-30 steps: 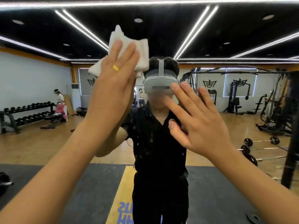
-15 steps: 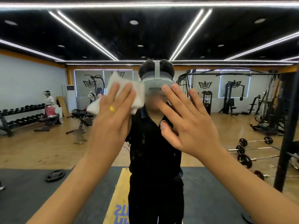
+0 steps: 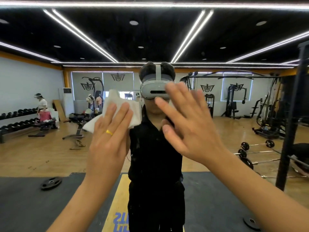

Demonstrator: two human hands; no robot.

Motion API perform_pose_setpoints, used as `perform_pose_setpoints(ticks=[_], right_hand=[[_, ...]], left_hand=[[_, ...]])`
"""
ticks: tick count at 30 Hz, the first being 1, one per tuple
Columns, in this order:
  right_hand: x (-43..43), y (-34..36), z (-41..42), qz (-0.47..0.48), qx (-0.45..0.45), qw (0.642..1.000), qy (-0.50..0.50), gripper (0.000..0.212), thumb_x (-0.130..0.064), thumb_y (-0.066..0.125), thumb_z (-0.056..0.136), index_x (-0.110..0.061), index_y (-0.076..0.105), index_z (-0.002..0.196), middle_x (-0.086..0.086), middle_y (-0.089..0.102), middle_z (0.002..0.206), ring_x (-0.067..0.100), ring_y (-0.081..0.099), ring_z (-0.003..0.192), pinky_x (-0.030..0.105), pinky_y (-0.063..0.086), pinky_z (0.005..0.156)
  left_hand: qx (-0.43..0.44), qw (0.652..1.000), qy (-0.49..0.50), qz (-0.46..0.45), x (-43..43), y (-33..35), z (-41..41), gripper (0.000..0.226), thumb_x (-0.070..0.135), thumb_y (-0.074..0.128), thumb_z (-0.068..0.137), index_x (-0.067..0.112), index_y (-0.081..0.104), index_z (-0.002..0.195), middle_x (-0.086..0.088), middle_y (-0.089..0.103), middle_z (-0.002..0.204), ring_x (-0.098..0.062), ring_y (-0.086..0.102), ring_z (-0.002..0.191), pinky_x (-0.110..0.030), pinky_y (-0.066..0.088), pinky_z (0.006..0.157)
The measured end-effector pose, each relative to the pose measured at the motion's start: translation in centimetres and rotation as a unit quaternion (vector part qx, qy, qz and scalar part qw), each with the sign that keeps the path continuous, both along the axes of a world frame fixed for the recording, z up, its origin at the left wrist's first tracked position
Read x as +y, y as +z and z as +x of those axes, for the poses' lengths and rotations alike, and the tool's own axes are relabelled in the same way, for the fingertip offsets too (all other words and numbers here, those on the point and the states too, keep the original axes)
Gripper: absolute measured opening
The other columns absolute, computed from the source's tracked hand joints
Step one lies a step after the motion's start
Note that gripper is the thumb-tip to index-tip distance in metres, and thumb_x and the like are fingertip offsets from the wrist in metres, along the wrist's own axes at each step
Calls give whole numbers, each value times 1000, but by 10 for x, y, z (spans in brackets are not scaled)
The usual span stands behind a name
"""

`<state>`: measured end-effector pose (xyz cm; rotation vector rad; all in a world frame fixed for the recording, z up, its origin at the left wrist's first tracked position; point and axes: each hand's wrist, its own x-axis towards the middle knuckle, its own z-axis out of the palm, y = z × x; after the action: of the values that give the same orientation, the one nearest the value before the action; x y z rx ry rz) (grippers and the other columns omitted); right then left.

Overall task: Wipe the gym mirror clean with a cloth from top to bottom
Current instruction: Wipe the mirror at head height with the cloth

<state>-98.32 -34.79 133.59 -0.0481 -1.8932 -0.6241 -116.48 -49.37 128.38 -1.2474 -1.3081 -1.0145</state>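
The gym mirror [image 3: 217, 39] fills the whole view and reflects the gym and a person in black wearing a headset. A white cloth [image 3: 115, 106] lies flat against the glass just left of centre, at about chest height of the reflection. My left hand [image 3: 108, 139] presses it to the mirror with straight fingers; a yellow ring sits on one finger. My right hand [image 3: 189, 124] is spread flat on the glass right of centre, fingers straight and apart, holding nothing.
All else is reflection: a dumbbell rack [image 3: 16, 118] and another person [image 3: 41, 106] at the left, a bench [image 3: 76, 128], barbells [image 3: 255, 146] and weight machines at the right, a dark upright post [image 3: 291, 123], a weight plate [image 3: 51, 182] on the floor mat.
My left hand has slid the cloth down the glass from above head height to chest height. My right hand has stayed flat on the mirror in about the same place.
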Motion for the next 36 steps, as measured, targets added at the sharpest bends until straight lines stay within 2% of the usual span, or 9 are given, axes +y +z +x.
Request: perform_pose_setpoints(ticks=[2, 6, 10, 15, 19, 23, 26, 30, 36], right_hand=[[6, 1, 23, -31, 25, 999, -22, 62, -32, 47, 101, -13, 36, 159, 16, 17, 170, 32, 11, 159, 53, -1, 128], [42, 7, 67, -52, 32, 993, -100, 64, -40, 40, 102, -18, 31, 162, 11, 13, 172, 25, 5, 160, 47, -6, 128], [61, 4, 68, -37, 33, 990, -129, 64, -40, 38, 104, -18, 27, 163, 12, 11, 172, 28, 6, 160, 55, 0, 128], [67, 0, 64, -9, 61, 989, -134, 64, -38, 38, 104, -16, 28, 163, 15, 15, 171, 32, 11, 159, 60, 6, 127], [69, -1, 63, -4, 65, 990, -129, 63, -38, 39, 104, -18, 28, 163, 14, 16, 171, 32, 12, 159, 60, 9, 127], [70, -1, 64, -9, 70, 991, -118, 63, -37, 41, 104, -19, 28, 163, 14, 17, 171, 31, 13, 159, 62, 13, 125], [69, -2, 64, -14, 71, 992, -104, 63, -36, 43, 104, -20, 29, 163, 14, 18, 170, 31, 14, 159, 63, 14, 125], [67, -2, 65, -28, 65, 992, -101, 62, -35, 46, 103, -19, 32, 162, 12, 19, 170, 30, 13, 159, 61, 13, 125], [68, -1, 64, -19, 67, 991, -117, 61, -36, 45, 104, -20, 32, 162, 12, 20, 170, 29, 13, 159, 60, 13, 126]], left_hand=[[-15, 1000, 6, -1, 0, -8, 3, 43, 25, 34, 113, 7, 55, 145, -5, 49, 154, -11, 19, 156, -62, 41, 111], [-40, 999, 8, 10, 4, -8, 8, 41, 19, 41, 107, 4, 59, 142, -7, 51, 153, -6, 16, 156, -69, 44, 104], [-16, 999, 20, 27, 15, 0, 10, 40, 20, 38, 111, 3, 58, 142, -10, 51, 152, -25, 31, 152, -67, 41, 108], [3, 1000, 6, 12, 29, 53, 27, 50, 32, 30, 112, 5, 51, 148, -8, 43, 158, -24, 25, 153, -59, 28, 121], [11, 1000, 2, 15, 47, 86, 46, 46, 25, 38, 110, 4, 49, 149, -10, 42, 159, -28, 24, 153, -62, 31, 119], [4, 999, 23, 28, 46, 61, 50, 50, 34, 31, 112, 6, 54, 146, -5, 48, 155, -28, 31, 152, -46, 36, 119], [9, 998, 56, 41, 40, 27, 46, 48, 33, 31, 114, 6, 59, 142, -5, 52, 151, -29, 38, 149, -47, 44, 110], [25, 998, 51, 34, 44, 23, 39, 44, 25, 32, 115, 2, 55, 144, -7, 46, 154, -23, 29, 153, -38, 29, 124], [66, 997, 16, -20, 48, 78, 54, 47, 27, 34, 112, -1, 53, 145, -12, 46, 155, -34, 31, 149, -61, 38, 114]])
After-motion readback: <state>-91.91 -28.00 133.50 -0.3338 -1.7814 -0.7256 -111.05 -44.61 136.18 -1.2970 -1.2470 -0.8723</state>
